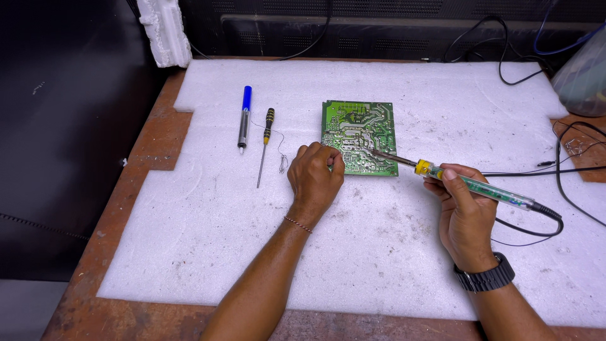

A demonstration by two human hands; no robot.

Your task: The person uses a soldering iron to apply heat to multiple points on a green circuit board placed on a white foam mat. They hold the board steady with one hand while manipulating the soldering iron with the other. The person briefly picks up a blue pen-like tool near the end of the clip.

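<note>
A green circuit board (360,129) lies solder side up on a white foam sheet (221,252). My left hand (314,178) rests at the board's near left corner, fingers curled on its edge. My right hand (464,215) holds a soldering iron (486,188) with a translucent green handle and yellow collar. Its metal tip (379,153) touches the board's lower right area. A black cable (543,230) trails from the handle to the right.
Left of the board lie a blue and silver desoldering pump (243,118), a thin screwdriver (265,144) and a bit of solder wire (282,159). Cables (568,151) and a clear bag (584,79) sit at the right. The foam rests on a rusty brown table (151,145).
</note>
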